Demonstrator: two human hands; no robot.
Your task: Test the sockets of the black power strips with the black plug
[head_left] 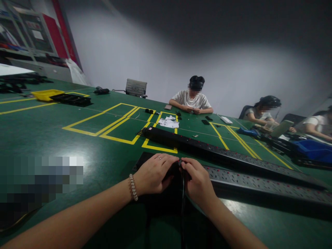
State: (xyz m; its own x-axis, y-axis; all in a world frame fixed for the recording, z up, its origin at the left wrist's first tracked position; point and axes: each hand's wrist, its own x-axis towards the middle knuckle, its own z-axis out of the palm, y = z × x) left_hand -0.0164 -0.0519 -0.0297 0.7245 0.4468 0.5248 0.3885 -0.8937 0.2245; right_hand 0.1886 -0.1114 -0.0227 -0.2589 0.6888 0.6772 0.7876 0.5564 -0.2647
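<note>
Possibly the right hand (199, 180), pinching narrowly, could lose the cable (183, 204) if its weight drags toward six o'clock. The left hand (153, 173) has an unclear grip.

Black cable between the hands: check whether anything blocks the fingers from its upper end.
Nothing visible does. The left hand and right hand meet at the upper end of the black cable; the nearer perforated strip extends off to the right.
</note>
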